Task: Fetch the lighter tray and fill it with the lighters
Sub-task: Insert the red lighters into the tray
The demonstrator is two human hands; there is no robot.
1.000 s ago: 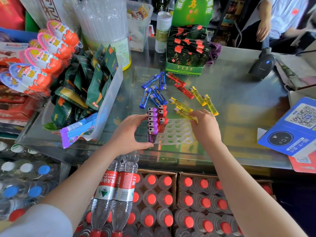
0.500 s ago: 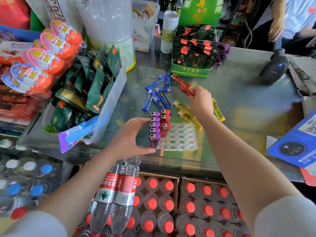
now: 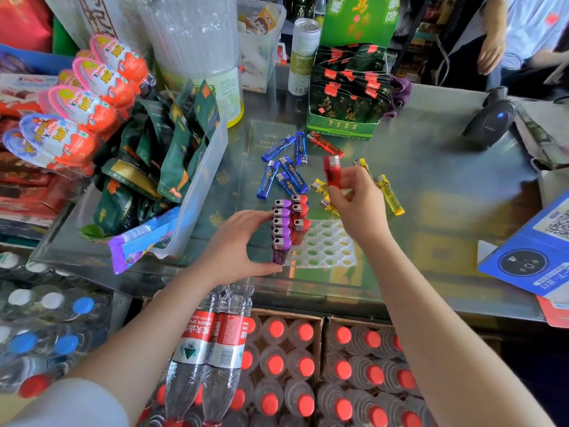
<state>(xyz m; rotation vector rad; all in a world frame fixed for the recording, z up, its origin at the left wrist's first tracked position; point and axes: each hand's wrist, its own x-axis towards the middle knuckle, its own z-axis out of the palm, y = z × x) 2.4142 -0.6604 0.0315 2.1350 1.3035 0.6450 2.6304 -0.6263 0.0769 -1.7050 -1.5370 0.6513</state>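
Head view: the right hand [image 3: 358,204] has come back from the loose pile with a red lighter [image 3: 332,172], its grip pinched round the body and lifted above the tabletop [image 3: 431,180]; a moment ago it was reaching among the red ones. The left hand [image 3: 237,245] stays clamped on the lighter tray [image 3: 326,246] edge, beside the purple row [image 3: 281,229]. Blue lighters [image 3: 284,167] and yellow lighters [image 3: 388,194] lie loose, so most slots are yet to fill; next is probably seating this one
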